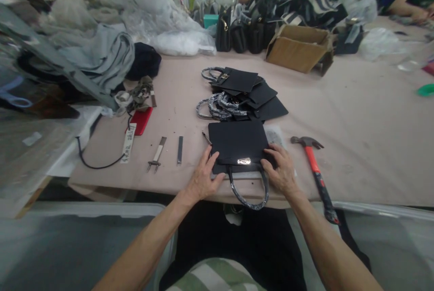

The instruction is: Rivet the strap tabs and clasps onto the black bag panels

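Left hand (pixel 202 179) and right hand (pixel 283 171), fingers loosely spread, touching black bag (pixel 237 139) at either side. Hammer (pixel 312 161) right on bench (pixel 359 146).

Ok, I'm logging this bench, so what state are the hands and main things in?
Black panel: lying flat
Handle: film-wrapped
Metal clasp: too small to tell whether fastened
Left hand: open, touching the panel's left edge
Right hand: open, touching its right edge
Piled black panels: overlapping
Hammer: lying down, grip overhanging the table edge
Cardboard box: open
Red item: flat
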`<act>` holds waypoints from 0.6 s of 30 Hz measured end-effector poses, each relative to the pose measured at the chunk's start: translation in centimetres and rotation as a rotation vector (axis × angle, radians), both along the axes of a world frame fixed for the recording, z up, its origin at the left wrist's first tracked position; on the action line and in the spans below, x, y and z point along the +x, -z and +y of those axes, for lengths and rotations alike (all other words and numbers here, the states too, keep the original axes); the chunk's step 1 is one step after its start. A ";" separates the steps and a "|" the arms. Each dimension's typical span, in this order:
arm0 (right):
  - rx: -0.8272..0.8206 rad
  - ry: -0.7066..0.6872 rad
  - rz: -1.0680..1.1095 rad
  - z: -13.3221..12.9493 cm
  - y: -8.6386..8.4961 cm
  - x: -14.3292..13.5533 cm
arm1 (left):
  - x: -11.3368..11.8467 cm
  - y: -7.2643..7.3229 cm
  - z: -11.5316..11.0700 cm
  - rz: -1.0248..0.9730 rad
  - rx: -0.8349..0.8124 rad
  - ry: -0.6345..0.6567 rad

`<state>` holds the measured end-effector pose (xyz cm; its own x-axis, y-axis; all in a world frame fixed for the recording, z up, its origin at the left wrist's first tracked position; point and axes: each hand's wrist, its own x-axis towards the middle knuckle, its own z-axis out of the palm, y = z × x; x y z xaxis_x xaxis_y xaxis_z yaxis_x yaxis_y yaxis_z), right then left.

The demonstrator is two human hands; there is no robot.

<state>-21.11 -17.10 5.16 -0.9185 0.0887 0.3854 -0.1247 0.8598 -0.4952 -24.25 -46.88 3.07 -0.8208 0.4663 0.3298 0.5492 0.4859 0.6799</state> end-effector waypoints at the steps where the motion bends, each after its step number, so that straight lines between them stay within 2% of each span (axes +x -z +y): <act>1: -0.012 -0.009 -0.008 0.1 -0.1 0.2 | 0.0 0.0 0.0 0.020 -0.007 0.027; 5: -0.038 -0.011 -0.009 0.1 0.0 0.9 | -0.2 -0.1 -0.2 0.078 -0.016 0.103; 9: -0.014 -0.024 0.034 -0.1 0.1 1.2 | -0.1 -0.1 -0.1 0.086 -0.009 0.099; 16: -0.043 -0.282 -0.070 2.2 -0.6 0.8 | 1.3 -0.1 0.7 0.068 -0.016 0.011; 18: -0.049 -0.319 -0.078 2.9 -0.6 0.7 | 1.6 -0.1 0.9 0.063 0.005 -0.003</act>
